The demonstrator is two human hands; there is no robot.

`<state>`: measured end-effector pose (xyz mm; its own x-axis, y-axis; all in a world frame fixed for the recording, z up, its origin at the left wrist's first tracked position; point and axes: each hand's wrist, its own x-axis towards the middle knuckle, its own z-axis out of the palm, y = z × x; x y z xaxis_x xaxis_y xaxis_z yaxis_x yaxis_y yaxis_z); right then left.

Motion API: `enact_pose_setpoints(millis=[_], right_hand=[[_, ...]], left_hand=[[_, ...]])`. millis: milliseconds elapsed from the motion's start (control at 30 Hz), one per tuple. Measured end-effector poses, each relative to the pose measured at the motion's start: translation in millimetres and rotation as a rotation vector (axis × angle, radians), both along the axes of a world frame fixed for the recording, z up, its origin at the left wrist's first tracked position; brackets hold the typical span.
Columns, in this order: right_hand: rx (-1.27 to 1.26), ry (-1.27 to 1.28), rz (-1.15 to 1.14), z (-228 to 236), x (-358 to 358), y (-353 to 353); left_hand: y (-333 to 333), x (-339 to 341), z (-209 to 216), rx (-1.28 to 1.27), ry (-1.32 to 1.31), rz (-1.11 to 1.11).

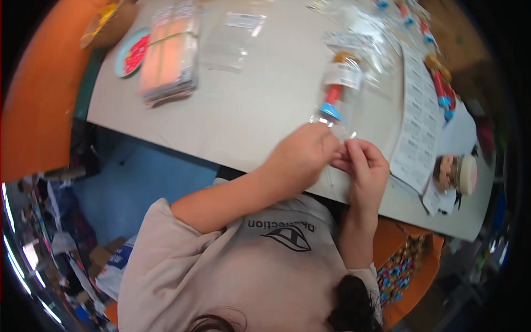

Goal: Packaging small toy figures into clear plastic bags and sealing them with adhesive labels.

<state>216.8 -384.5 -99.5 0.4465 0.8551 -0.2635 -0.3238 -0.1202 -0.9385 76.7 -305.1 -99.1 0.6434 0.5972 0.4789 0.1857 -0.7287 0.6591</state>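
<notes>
A transparent plastic bag [354, 113] lies on the table in front of me. Inside it is a small toy [333, 93] with a wooden-coloured top, a red handle and a blue flared end; a white label covers part of it. My left hand [304, 150] is closed, its fingers pinching the near end of the bag. Close beside it, my right hand [369, 169] pinches the same end between thumb and fingers. What exactly lies between the fingertips is partly hidden.
On the white table [265, 105] are a banded stack of packages [170, 55], a blue dish [133, 52] of red pieces, and flat bags [235, 33]. To the right lie label sheets [417, 116], loose toys [441, 88] and a jar [458, 173]. An orange container [412, 276] of toys stands below.
</notes>
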Motion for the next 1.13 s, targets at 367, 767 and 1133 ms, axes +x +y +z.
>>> enact_pose_setpoints(millis=[367,767,1133], right_hand=[[0.021,0.073,0.013,0,4,-3],[0.043,0.053,0.044,-1,3,-4],[0.02,0.111,0.022,-1,4,-1]], left_hand=[[-3,3,12,-0.051,-0.062,0.015],[-9,10,9,0.126,0.13,0.005],[-4,-4,11,-0.091,0.064,-0.101]])
